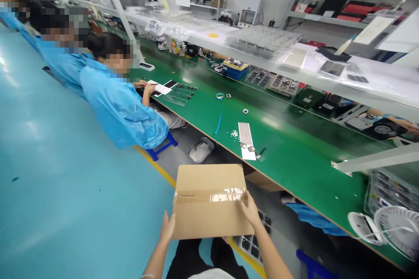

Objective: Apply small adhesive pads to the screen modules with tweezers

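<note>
A brown cardboard box [209, 218], closed with clear tape across its top, is held in front of my body above my legs. My left hand [168, 226] grips its left side, thumb up along the edge. On the opposite side, my right hand [250, 209] clasps the right edge near the end of the tape. The fingers under and behind the box are hidden. Beyond the box runs a green workbench [294, 148], apart from it.
Several co-workers in blue smocks [111, 100] sit along the bench at left. A white-grey strip [245, 133], a blue strap [218, 125] and a white fan [397, 226] lie on the bench. Below are a bin [200, 150], a blue stool [310, 263] and trays [252, 246].
</note>
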`<state>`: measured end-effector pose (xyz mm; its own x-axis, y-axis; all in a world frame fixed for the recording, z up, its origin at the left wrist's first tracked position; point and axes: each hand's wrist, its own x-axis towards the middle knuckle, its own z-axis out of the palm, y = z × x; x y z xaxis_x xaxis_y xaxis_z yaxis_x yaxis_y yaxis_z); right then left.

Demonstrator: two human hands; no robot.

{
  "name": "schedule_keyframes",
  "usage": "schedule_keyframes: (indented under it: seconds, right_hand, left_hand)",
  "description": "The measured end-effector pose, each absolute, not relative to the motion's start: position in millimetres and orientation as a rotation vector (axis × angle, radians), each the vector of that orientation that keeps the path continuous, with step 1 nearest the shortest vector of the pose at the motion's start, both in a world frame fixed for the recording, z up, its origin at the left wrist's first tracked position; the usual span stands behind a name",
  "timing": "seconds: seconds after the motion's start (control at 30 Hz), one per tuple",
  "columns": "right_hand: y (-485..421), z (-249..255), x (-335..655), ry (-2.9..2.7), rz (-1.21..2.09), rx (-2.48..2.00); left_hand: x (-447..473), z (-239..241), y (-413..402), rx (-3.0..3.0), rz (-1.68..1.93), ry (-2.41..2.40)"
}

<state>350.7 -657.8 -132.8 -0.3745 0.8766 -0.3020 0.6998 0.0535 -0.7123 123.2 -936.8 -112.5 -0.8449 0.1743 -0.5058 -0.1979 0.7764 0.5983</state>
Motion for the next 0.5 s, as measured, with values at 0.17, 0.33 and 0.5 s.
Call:
schedule_keyframes:
  seconds: [0.17,0.33,0.5]
  right_hand:
    - [-670,-152,341,-2.237,1.093,-1.779]
    - [-674,-134,328,-2.383,1.002,-1.722]
    - [-701,-112,300,-2.501,0.893,-1.617]
  left_hand:
    - [125,-144,-934,-0.096,0.893,2.328]
    - [119,-136,-934,-0.148,0.996,2.301]
    - [128,-113,-957,-0.236,1.155,2.229]
